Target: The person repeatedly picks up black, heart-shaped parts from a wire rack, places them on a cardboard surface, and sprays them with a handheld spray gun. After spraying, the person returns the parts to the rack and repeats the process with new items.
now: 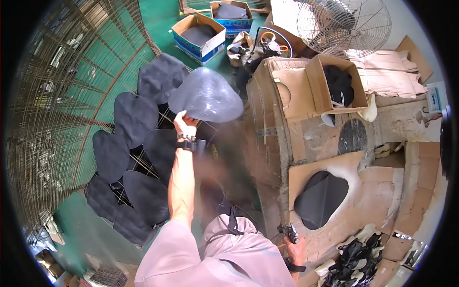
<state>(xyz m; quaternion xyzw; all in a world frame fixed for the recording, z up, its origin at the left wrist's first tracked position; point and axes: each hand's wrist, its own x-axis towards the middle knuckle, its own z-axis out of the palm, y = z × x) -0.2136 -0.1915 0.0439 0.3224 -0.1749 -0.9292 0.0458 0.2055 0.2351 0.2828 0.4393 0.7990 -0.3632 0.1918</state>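
My left hand [185, 124] is stretched out ahead, its fingers pinching the near edge of a rounded dark grey sheet [206, 95] with a shiny upper face. Beneath and to the left, several similar matte sheets [135, 118] lie spread on a wire rack. Down at the bench's near edge, my right hand [296, 250] is closed round a small metal spray gun [290, 233]; its far end and any hose are hard to make out. Ahead of that hand, dark rounded pieces [321, 200] overlap on a cardboard sheet [297, 178].
Wire mesh [91, 115] curves along the left. Blue boxes [198, 38] holding dark sheets stand on the green floor ahead. The bench carries an open carton [321, 91] of black pieces, a large wire-caged fan [344, 27] and a black-and-cream pile [356, 258] at near right.
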